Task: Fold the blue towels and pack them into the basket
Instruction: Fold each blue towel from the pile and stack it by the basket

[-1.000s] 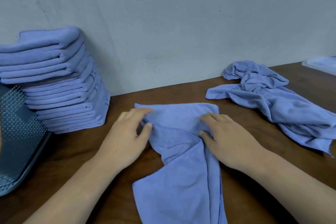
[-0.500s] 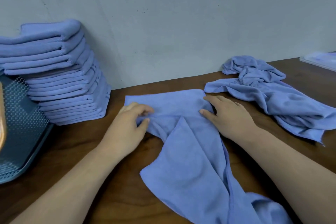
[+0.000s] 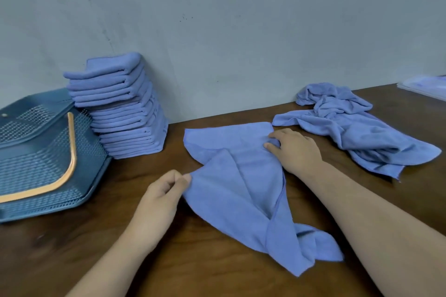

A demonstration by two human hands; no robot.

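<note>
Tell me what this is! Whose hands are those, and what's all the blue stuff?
No machine here: these are a person's two bare hands. The one picture comes from a camera worn on their head, looking down. The left hand pinches one edge of a blue towel spread on the brown table, and the right hand grips its far corner. By the wall stands a stack of folded towels, beside a blue basket with an orange handle. On the right lies a crumpled pile of towels, not yet folded.
</note>
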